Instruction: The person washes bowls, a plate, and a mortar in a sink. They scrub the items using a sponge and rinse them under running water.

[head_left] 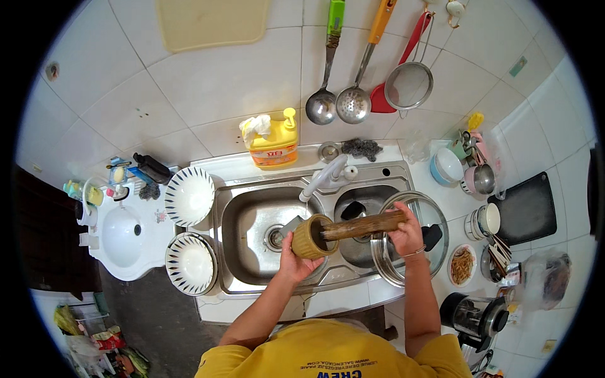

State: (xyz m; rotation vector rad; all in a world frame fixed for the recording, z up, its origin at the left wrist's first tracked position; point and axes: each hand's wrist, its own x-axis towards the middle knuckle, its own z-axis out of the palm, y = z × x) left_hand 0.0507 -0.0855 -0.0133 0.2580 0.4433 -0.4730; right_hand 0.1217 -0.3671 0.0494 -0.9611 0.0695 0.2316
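Observation:
My left hand [297,263] is closed around a ribbed tan mortar [307,240], held tilted above the divider of the double sink, its mouth turned to the right. A thick brown wooden pestle [365,226] lies nearly level, its dark tip at the mortar's mouth. Around the pestle's far right end my right hand [406,232] is wrapped. Just beyond the mortar is the faucet spout [307,195], with what looks like a thin trickle below it. A flat grey piece [291,225] shows partly behind the mortar; I cannot tell what it is.
Below my right forearm, a glass lid [435,211] rests over the right basin [365,195]. Patterned bowls [189,196] stand left of the left basin [242,208]. A yellow detergent jug [273,143] stands behind. Ladles [321,106] hang above; a blender [472,315] sits right.

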